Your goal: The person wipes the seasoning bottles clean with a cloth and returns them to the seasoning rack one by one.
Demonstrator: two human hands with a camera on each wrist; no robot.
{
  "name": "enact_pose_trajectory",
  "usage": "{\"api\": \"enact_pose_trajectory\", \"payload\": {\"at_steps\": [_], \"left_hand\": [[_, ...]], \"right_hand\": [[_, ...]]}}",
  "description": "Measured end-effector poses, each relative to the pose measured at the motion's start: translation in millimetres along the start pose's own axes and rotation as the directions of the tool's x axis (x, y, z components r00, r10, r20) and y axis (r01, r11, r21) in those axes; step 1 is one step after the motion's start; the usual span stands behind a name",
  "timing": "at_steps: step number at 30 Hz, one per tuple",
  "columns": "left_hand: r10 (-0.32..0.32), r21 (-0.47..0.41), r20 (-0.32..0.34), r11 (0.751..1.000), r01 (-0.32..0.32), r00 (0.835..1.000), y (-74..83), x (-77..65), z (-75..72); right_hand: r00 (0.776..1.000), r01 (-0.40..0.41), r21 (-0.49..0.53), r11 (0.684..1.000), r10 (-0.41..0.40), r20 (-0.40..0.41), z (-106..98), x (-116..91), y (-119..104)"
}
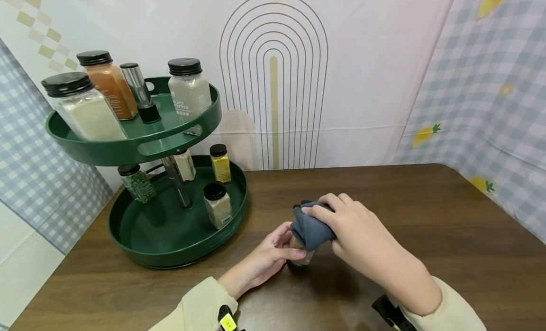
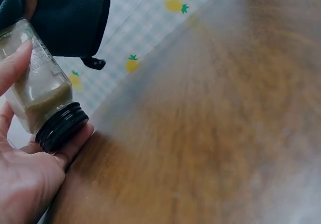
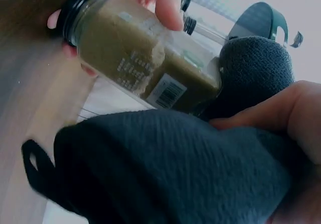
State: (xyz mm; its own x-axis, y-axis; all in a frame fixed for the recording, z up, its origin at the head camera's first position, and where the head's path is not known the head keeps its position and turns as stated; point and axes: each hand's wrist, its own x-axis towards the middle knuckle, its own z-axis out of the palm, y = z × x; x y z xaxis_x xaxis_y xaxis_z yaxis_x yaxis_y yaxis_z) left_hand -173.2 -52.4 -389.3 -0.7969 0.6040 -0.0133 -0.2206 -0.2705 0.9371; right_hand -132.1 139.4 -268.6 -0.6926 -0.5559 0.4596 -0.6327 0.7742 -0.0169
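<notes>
My left hand (image 1: pixel 266 255) holds a clear glass spice jar (image 3: pixel 125 48) with brown powder inside. The jar is tipped over, so its black screw lid (image 2: pixel 61 127) points down and its base up. Fingers and thumb grip the glass near the lid. In my right hand (image 1: pixel 362 231) is a dark blue-grey cloth (image 1: pixel 313 229), bunched over the base end of the jar. A barcode label (image 3: pixel 168 91) shows on the glass in the right wrist view, and a hanging loop (image 3: pixel 37 166) sticks out from the cloth.
A two-tier green turntable stands at the left. Its upper tray (image 1: pixel 98 153) bears large jars, among them an orange one (image 1: pixel 113 89), and a metal cylinder (image 1: pixel 138 89). Several small spice jars stand on the lower tray (image 1: pixel 166 257). Patterned sheets hang behind the wooden table (image 1: pixel 426 203).
</notes>
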Motion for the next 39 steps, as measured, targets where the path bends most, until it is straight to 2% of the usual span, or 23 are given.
{"api": "enact_pose_trajectory", "payload": {"at_steps": [8, 15, 18, 21, 23, 25, 28, 31, 34, 39], "left_hand": [[0.0, 0.015, -0.019, 1.0, 0.0, 1.0, -0.4, 0.4, 1.1], [0.012, 0.013, -0.01, 1.0, -0.012, 1.0, -1.6, 0.2, 1.0], [0.007, 0.009, -0.003, 1.0, -0.007, 1.0, -0.7, -0.7, 0.5], [-0.011, 0.008, 0.004, 1.0, 0.011, 1.0, 1.0, -1.1, 0.0], [-0.02, 0.01, 0.012, 1.0, 0.02, 1.0, 1.8, -0.7, -0.3], [-0.028, 0.017, 0.02, 0.999, 0.028, 0.999, 2.7, -0.2, -0.5], [-0.037, 0.015, 0.04, 0.999, 0.037, 0.999, 4.0, 0.6, -1.3], [-0.056, 0.009, 0.052, 0.998, 0.056, 0.997, 4.7, 0.7, -2.5], [-0.074, 0.007, 0.062, 0.997, 0.074, 0.995, 4.4, 0.0, -3.7], [-0.076, 0.06, 0.081, 0.996, 0.071, 0.994, 3.0, 0.0, -3.5]], "right_hand": [[0.993, -0.1, -0.04, 0.994, 0.102, 0.052, -1.0, -1.2, 9.9], [0.974, -0.168, -0.149, 0.974, 0.187, 0.125, -9.8, -3.8, 18.2], [0.972, -0.209, -0.144, 0.967, 0.222, 0.081, -12.1, -3.3, 17.8], [0.979, -0.202, -0.058, 0.978, 0.201, -0.026, -11.1, -1.3, 11.1], [0.984, -0.155, -0.005, 0.988, 0.154, -0.088, -6.9, 0.1, 4.4], [0.99, -0.097, -0.006, 0.995, 0.096, -0.101, -0.5, 1.6, -2.1], [0.995, -0.057, -0.049, 0.997, 0.053, -0.082, 8.6, 2.8, -7.7], [0.996, -0.071, -0.078, 0.994, 0.067, -0.052, 11.3, 2.3, -6.0], [0.995, -0.098, -0.049, 0.994, 0.097, -0.015, 7.7, 1.1, 0.3], [0.993, -0.109, 0.007, 0.994, 0.109, 0.05, 0.3, -0.2, 9.6]]}}
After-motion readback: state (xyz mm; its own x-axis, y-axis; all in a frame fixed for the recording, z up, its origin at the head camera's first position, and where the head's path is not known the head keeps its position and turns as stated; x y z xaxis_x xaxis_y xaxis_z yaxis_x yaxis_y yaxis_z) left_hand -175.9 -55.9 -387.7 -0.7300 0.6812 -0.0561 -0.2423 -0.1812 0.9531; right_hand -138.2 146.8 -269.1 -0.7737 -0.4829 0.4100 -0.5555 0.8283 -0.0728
